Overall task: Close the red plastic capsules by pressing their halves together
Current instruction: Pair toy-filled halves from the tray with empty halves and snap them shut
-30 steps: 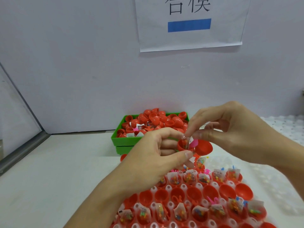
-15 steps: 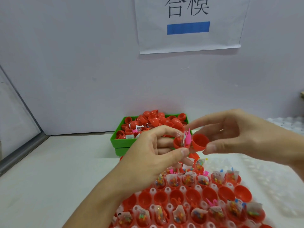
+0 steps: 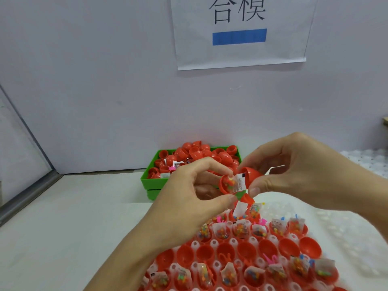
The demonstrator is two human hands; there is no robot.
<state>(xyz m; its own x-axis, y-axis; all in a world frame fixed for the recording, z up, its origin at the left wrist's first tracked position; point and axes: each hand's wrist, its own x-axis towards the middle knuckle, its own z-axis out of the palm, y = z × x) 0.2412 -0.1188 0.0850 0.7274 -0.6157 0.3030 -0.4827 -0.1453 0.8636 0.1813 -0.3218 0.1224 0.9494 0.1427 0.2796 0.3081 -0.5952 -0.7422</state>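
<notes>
now that a white packet (image 3: 239, 182) shows, halves nearly meet.

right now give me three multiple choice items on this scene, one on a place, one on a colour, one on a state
1. Where is the crate of loose capsule halves?
A. against the wall behind the hands
B. on the tray
C. on the floor

2. What colour is the crate?
A. blue
B. green
C. white

3. The capsule in the hands is:
A. closed
B. crushed
C. not yet closed

Answers: 1 A, the crate sits by the wall, beyond the left hand and right hand. 2 B, its wall is green. 3 C, a packet shows between the lower half and cap.
</notes>
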